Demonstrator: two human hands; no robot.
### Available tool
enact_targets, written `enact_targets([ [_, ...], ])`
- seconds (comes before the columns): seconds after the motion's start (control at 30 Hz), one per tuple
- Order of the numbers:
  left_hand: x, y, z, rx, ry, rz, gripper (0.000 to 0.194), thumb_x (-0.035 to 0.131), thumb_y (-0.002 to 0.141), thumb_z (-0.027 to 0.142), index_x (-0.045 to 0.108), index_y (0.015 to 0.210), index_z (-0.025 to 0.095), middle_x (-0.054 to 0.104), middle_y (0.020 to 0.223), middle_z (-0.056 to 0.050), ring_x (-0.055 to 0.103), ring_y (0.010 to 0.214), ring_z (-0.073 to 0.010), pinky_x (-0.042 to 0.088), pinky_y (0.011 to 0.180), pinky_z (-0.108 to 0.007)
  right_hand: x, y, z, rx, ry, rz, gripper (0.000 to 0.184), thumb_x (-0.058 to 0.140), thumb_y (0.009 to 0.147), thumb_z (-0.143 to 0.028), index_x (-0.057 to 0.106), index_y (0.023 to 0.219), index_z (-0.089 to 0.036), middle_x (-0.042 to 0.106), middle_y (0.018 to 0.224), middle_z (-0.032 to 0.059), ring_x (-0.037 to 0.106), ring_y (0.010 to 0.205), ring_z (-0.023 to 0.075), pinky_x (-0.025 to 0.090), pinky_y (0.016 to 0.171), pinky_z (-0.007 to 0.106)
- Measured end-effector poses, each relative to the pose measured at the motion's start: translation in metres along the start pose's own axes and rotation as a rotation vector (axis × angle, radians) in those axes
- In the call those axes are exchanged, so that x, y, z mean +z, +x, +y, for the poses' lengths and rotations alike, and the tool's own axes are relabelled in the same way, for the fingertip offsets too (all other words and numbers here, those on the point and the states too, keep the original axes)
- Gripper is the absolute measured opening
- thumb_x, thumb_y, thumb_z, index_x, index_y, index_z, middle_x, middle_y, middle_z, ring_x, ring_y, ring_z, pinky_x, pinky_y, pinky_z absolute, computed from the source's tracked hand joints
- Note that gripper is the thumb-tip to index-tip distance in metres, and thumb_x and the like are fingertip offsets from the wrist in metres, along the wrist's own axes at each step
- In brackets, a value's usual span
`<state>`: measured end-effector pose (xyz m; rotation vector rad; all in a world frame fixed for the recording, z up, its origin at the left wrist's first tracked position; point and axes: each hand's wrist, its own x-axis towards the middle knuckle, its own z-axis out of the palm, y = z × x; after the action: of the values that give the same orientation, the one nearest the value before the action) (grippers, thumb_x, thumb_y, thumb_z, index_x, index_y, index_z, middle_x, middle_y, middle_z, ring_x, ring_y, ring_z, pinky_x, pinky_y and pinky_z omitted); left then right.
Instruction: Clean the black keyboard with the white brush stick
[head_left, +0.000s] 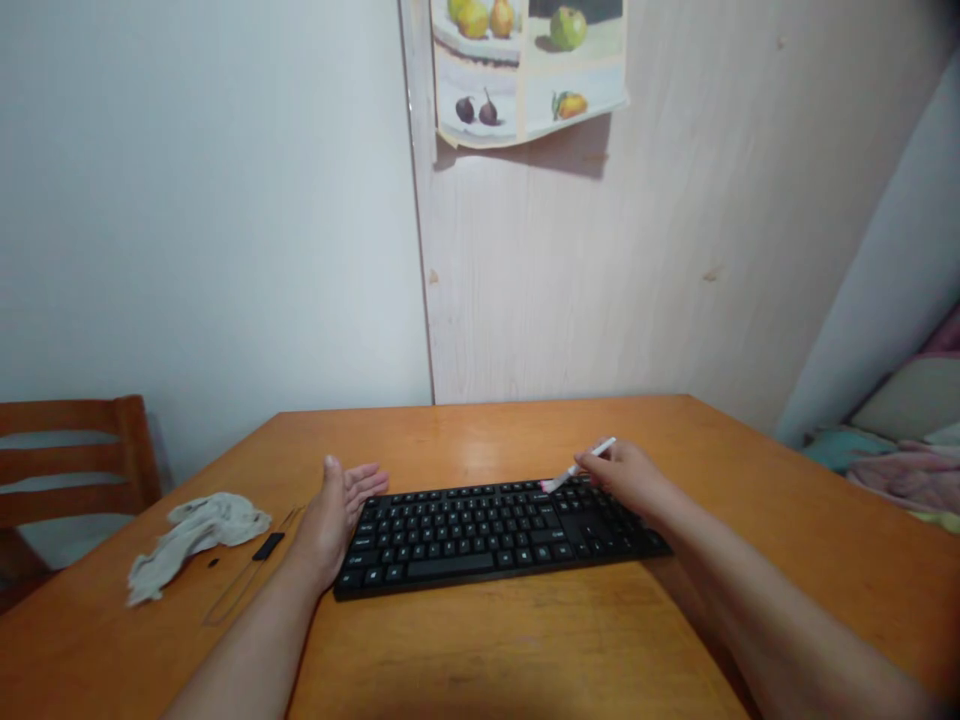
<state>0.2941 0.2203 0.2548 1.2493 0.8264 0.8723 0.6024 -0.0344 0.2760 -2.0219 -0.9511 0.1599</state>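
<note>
Right hand closed around a slim white stick with a pink tip, held between thumb and fingers like a pen, the pink end angled down and left to the far edge of a black computer keyboard, at the top row of keys; whether the tip actually touches the keys is hard to tell from here. The hand itself sits just above the keyboard's right-hand end. Left hand open and empty, palm turned inward, its fingers spread and pointing right, just beside the keyboard's left end. Keyboard lies flat and slightly skewed on an orange-brown wooden table, near the table's middle. Left of the left hand, a crumpled grey cloth lies near the table's edge. Between cloth and hand, a small black rectangular object sits on a thin, long strip or cord, too faint to identify. Beyond the table's left corner stands a wooden slat-back chair. On the pale wood panel behind the table hangs a poster of painted fruit, its lower edge curling away. Bedding in mixed colours is piled at far right
</note>
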Motion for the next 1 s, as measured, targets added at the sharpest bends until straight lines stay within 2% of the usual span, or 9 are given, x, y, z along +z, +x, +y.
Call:
enact_targets([
  [0.3, 0.0, 0.0, 0.002, -0.003, -0.01, 0.013, 0.079, 0.022, 0.093, 0.071, 0.063, 0.116, 0.007, 0.072, 0.11, -0.02, 0.066, 0.111, -0.0264, 0.04, 0.109, -0.041, -0.02, 0.006, 0.016, 0.052, -0.078, 0.109, 0.027, 0.055, 0.08, -0.033, 0.058, 0.058, -0.018, 0.055, 0.051, 0.001, 0.051, 0.051, 0.0144, 0.029, 0.048, 0.026],
  [0.6, -0.002, 0.002, 0.001, -0.008, -0.027, 0.019, 0.076, 0.025, 0.093, 0.07, 0.064, 0.113, 0.009, 0.071, 0.116, -0.019, 0.066, 0.113, -0.0269, 0.039, 0.11, -0.042, -0.035, 0.014, 0.031, 0.071, -0.215, 0.2, 0.024, 0.05, 0.082, -0.032, 0.057, 0.062, -0.019, 0.059, 0.057, 0.0025, 0.053, 0.053, 0.0154, 0.027, 0.048, 0.026],
  [0.83, -0.002, 0.001, 0.001, -0.018, -0.022, 0.018, 0.075, 0.025, 0.094, 0.07, 0.064, 0.112, 0.009, 0.072, 0.114, -0.019, 0.065, 0.113, -0.0266, 0.038, 0.111, -0.041, -0.047, 0.01, 0.028, 0.122, -0.358, 0.265, 0.025, 0.05, 0.083, -0.035, 0.058, 0.064, -0.02, 0.062, 0.061, 0.0053, 0.057, 0.06, 0.0191, 0.029, 0.054, 0.028],
  [1.0, -0.002, 0.004, -0.002, -0.008, -0.011, 0.009, 0.076, 0.025, 0.094, 0.07, 0.063, 0.116, 0.008, 0.07, 0.117, -0.02, 0.066, 0.113, -0.0257, 0.04, 0.109, -0.039, -0.054, 0.004, 0.023, 0.202, -0.479, 0.377, 0.019, 0.051, 0.082, -0.037, 0.062, 0.079, -0.022, 0.065, 0.067, 0.0069, 0.057, 0.065, 0.0232, 0.027, 0.057, 0.03],
])
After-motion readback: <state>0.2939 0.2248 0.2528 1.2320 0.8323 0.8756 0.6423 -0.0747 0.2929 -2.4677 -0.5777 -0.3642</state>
